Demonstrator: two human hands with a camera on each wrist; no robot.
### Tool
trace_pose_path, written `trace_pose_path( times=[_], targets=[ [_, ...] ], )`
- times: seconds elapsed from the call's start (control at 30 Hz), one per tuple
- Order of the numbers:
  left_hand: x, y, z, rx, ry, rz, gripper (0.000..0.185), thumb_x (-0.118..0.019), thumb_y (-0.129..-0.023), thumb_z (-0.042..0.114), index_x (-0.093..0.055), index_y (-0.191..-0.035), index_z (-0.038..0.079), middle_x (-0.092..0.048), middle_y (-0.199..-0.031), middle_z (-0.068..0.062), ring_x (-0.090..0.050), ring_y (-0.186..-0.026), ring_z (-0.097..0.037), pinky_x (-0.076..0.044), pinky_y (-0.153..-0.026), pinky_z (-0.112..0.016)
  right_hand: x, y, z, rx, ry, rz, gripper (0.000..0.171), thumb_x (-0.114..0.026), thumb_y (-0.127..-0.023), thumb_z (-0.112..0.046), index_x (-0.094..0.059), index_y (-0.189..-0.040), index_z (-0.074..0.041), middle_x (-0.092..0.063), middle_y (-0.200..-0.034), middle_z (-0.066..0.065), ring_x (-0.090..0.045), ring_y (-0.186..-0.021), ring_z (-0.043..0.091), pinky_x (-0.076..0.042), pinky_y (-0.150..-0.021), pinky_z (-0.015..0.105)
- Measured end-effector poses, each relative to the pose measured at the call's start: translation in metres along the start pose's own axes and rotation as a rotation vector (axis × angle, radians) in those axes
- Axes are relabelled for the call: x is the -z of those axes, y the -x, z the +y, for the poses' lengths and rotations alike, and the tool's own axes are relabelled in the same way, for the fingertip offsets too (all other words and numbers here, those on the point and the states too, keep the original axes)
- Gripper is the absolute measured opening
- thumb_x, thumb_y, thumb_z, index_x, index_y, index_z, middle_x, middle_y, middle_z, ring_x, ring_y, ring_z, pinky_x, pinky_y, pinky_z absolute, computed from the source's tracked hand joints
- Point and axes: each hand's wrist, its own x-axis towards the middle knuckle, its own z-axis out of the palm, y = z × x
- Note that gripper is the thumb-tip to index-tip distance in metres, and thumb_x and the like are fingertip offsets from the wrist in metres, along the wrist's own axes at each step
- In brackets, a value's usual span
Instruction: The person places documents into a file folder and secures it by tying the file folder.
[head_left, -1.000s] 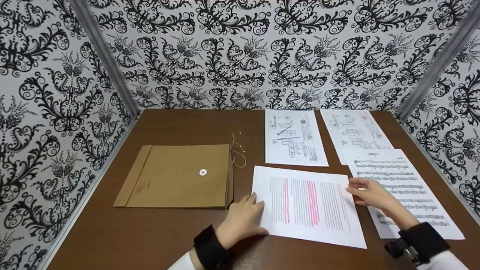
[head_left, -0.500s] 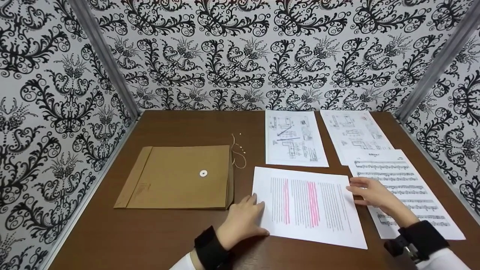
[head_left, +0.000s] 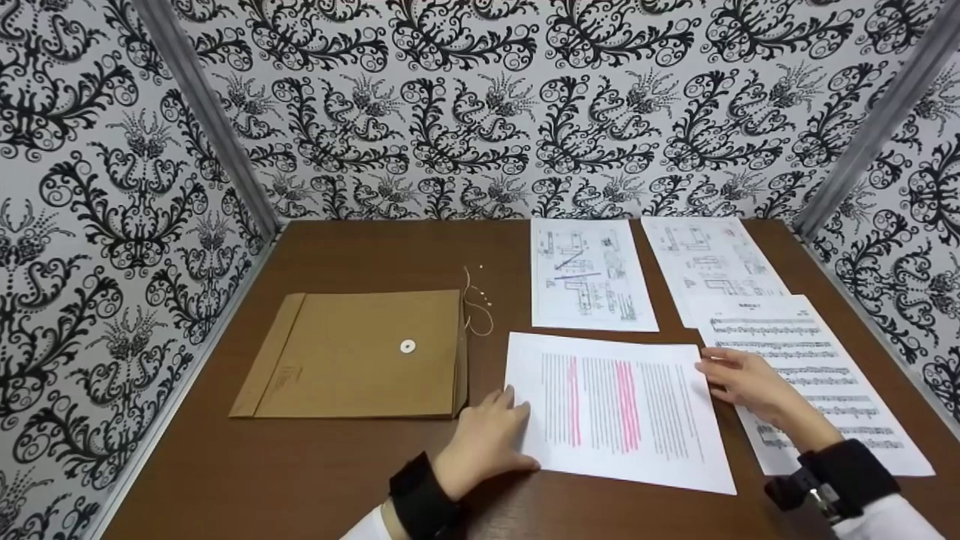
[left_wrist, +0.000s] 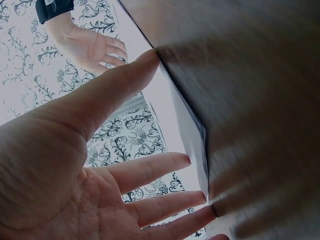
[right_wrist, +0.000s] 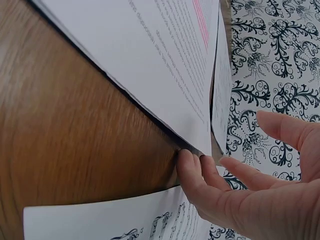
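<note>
A stack of printed sheets [head_left: 600, 405] with pink highlighted lines lies on the table in front of me. My left hand [head_left: 487, 439] touches its left side, thumb at the near corner and fingertips along the edge. In the left wrist view this hand [left_wrist: 100, 165] has its fingers spread and fairly straight against the edge of the sheets [left_wrist: 187, 130]. At the far right corner is my right hand [head_left: 750, 382]. The right wrist view shows that hand [right_wrist: 250, 185] with loosely bent fingers, fingertips at the corner of the sheets [right_wrist: 165, 100] and thumb held away.
To the left lies a brown envelope [head_left: 360, 352] with a white button; a loose string [head_left: 480, 319] trails beside it. Two drawing sheets, one left [head_left: 592, 277] and one right [head_left: 712, 259], lie at the back. Sheet music [head_left: 817, 382] overlaps the right one. Patterned walls enclose the table.
My right hand has shifted slightly away from the right edge of the stack, near the far corner. The left hand and the sheets stay almost where they were.
</note>
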Motion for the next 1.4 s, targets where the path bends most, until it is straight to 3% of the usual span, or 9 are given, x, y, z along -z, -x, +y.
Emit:
trace_pose_path(
  times=[0.4, 0.67, 0.8, 0.9, 1.0, 1.13, 1.23, 1.4],
  targets=[
    [0.001, 0.003, 0.0, -0.001, 0.01, 0.002, 0.077, -0.089, -0.066, 0.06, -0.07, -0.127, 0.017, -0.064, -0.142, -0.015, -0.065, -0.126, -0.031, -0.061, -0.081, -0.05, -0.001, 0.0, 0.003, 0.0, -0.025, 0.003, 0.077, -0.052, -0.107, -0.026, -0.011, -0.156, 0.017, -0.014, -0.16, 0.045, -0.05, -0.139, 0.037, -0.058, -0.097, 0.024],
    [0.003, 0.002, -0.001, 0.001, 0.015, 0.003, 0.075, -0.089, -0.066, 0.06, -0.07, -0.124, 0.016, -0.064, -0.142, -0.016, -0.065, -0.125, -0.031, -0.061, -0.079, -0.05, 0.0, 0.002, -0.002, -0.006, -0.04, -0.004, 0.079, -0.052, -0.107, -0.024, -0.006, -0.156, 0.018, -0.013, -0.159, 0.047, -0.053, -0.135, 0.03, -0.057, -0.096, 0.022],
    [0.003, 0.002, -0.001, -0.003, 0.005, 0.008, 0.075, -0.088, -0.066, 0.061, -0.07, -0.124, 0.016, -0.064, -0.141, -0.015, -0.066, -0.124, -0.031, -0.061, -0.078, -0.05, 0.001, 0.002, -0.005, -0.024, -0.025, -0.016, 0.081, -0.051, -0.107, -0.028, -0.006, -0.156, 0.018, -0.014, -0.16, 0.046, -0.051, -0.137, 0.035, -0.057, -0.095, 0.022],
    [0.004, 0.002, -0.001, -0.005, -0.003, 0.012, 0.074, -0.088, -0.066, 0.061, -0.07, -0.122, 0.016, -0.065, -0.14, -0.014, -0.066, -0.123, -0.03, -0.061, -0.076, -0.049, -0.001, 0.0, -0.005, -0.054, -0.008, -0.018, 0.084, -0.051, -0.107, -0.031, -0.004, -0.157, 0.017, -0.022, -0.159, 0.044, -0.052, -0.137, 0.035, -0.056, -0.093, 0.024],
    [0.004, 0.002, -0.001, -0.005, -0.005, 0.011, 0.074, -0.088, -0.066, 0.061, -0.07, -0.121, 0.016, -0.065, -0.14, -0.014, -0.066, -0.123, -0.03, -0.061, -0.075, -0.049, -0.003, -0.003, -0.005, -0.088, -0.016, -0.019, 0.088, -0.052, -0.106, -0.034, -0.001, -0.157, 0.016, -0.04, -0.151, 0.038, -0.061, -0.124, 0.026, -0.056, -0.089, 0.027],
    [0.003, 0.001, 0.0, -0.003, -0.004, 0.008, 0.075, -0.088, -0.066, 0.061, -0.07, -0.123, 0.016, -0.064, -0.141, -0.015, -0.066, -0.125, -0.03, -0.061, -0.076, -0.05, -0.009, -0.006, -0.002, -0.085, -0.107, -0.054, 0.087, -0.054, -0.106, -0.03, 0.0, -0.156, 0.017, -0.068, -0.123, 0.013, -0.069, -0.101, 0.009, -0.059, -0.083, 0.029],
    [0.002, 0.0, 0.0, -0.001, 0.001, 0.003, 0.077, -0.089, -0.066, 0.06, -0.07, -0.126, 0.016, -0.064, -0.142, -0.015, -0.065, -0.126, -0.031, -0.062, -0.079, -0.05, -0.013, -0.008, 0.001, -0.037, -0.195, -0.115, 0.078, -0.053, -0.107, -0.024, -0.007, -0.155, 0.017, -0.072, -0.109, -0.002, -0.073, -0.095, 0.008, -0.061, -0.08, 0.03],
    [0.0, 0.001, 0.0, 0.003, 0.012, -0.001, 0.078, -0.09, -0.065, 0.059, -0.07, -0.127, 0.016, -0.064, -0.142, -0.015, -0.065, -0.127, -0.031, -0.062, -0.08, -0.05, -0.019, -0.01, 0.006, 0.04, -0.243, -0.162, 0.068, -0.053, -0.106, -0.014, -0.014, -0.152, 0.018, -0.073, -0.106, -0.006, -0.075, -0.095, 0.011, -0.063, -0.078, 0.031]
  ],
)
